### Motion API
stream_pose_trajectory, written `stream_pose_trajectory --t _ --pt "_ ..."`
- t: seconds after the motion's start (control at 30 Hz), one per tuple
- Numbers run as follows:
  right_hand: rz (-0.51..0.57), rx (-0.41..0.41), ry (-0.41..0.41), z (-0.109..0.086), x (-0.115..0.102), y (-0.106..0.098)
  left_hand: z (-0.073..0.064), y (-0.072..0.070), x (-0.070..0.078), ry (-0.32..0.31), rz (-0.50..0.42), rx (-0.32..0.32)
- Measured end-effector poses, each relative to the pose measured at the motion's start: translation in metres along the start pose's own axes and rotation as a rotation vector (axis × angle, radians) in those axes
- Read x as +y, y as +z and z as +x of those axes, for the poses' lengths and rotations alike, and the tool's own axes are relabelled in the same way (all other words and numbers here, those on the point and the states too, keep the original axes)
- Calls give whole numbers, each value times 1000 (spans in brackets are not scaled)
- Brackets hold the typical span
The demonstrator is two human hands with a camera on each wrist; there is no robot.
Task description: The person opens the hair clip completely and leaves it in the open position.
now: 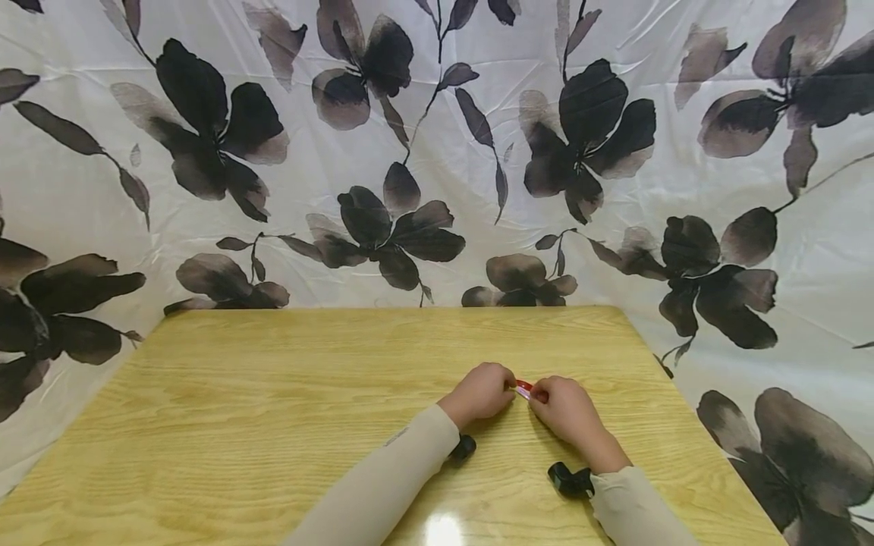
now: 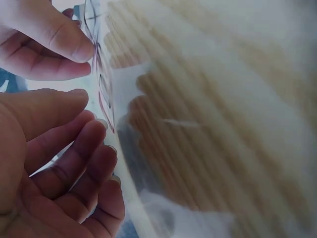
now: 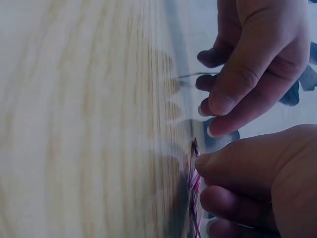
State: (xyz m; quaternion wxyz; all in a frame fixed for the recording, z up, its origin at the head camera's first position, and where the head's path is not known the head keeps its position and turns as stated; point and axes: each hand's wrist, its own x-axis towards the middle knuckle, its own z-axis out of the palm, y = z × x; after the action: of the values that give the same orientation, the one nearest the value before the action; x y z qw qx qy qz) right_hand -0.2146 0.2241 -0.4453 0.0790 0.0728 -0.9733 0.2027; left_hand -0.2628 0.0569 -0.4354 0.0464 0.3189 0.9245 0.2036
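On a wood-grain table [image 1: 273, 409], from left: a cream sleeve [image 1: 382, 485] bears tiny dark markings [image 1: 396, 436], too small to read. The left hand [image 1: 481, 392] holds nothing, fingers loosely parted. Next, between the hands, nearer the table's right edge than its left, lies a small red-and-white strip [image 1: 523, 385]. The right hand's [image 1: 567, 409] fingertips meet it; whether they pinch it cannot be told.

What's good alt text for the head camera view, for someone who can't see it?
A person's left hand and right hand, in cream sleeves, nearly meet at a small red and pale item, right of centre over a yellowish wood-grain table. Behind is white cloth with dark flowers.
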Motion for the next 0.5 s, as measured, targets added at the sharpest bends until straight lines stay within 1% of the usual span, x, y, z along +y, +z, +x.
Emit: stream_pose_trajectory --t 0.3,0.5 --pt "-9 -25 31 0 1 0 9 1 1 19 -15 -6" --pt "-34 -32 34 2 2 0 15 3 0 7 -16 -14"
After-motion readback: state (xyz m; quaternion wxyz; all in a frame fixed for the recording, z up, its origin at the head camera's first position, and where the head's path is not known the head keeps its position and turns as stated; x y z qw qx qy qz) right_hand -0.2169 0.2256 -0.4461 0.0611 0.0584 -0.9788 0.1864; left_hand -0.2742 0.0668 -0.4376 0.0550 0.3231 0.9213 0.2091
